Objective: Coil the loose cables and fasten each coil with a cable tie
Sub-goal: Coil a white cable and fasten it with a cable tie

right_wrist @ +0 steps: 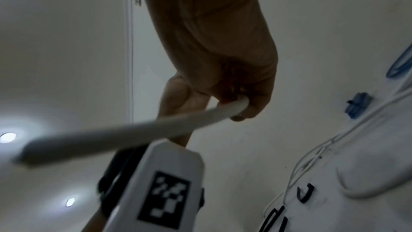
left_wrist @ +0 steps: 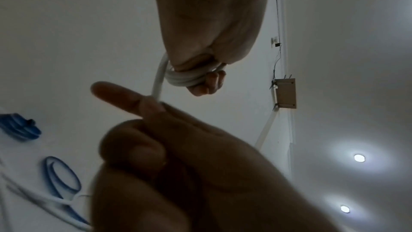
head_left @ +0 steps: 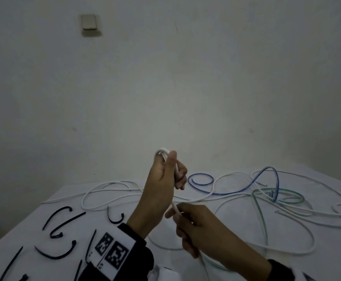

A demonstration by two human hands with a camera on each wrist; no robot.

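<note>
Head view: my left hand is raised, fingers curled round a small coil of the white cable. Just below it, my right hand grips the same cable where it runs down to the table. Winding is underway, with much cable lying loose beyond my right hand. Black cable ties lie left of my left wrist, none in hand. Blue cable and green cable sprawl beyond the grip, uncoiled.

Left wrist view: several turns sit tight round my fingers. My right thumb and forefinger pinch the feed just beneath.

Right wrist view: my fist closes on the cable, which is blurred.

Next, I judge: lay another turn with steady tension, no kinks.

Room: white cloth, bare wall, wall switch well above, dim.
</note>
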